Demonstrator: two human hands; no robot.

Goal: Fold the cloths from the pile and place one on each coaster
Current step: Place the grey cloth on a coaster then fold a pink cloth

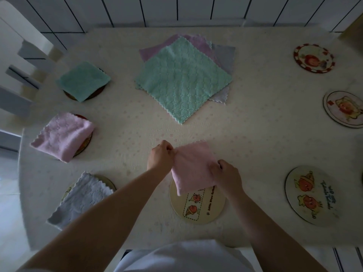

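Cream coaster [198,207] with "Little Stars" lettering

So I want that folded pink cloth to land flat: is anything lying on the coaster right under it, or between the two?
Nothing visible does. Both hands, left and right, hold the folded pink cloth over the far edge of the near coaster. The coaster's printed face shows bare where the cloth does not cover it.

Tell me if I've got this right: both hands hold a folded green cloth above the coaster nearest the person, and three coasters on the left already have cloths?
Not quite: the head view shows the folded cloth held by the left hand and right hand is pink, not green. The rest stands: it hangs over the near coaster, and three coasters on the left are covered.
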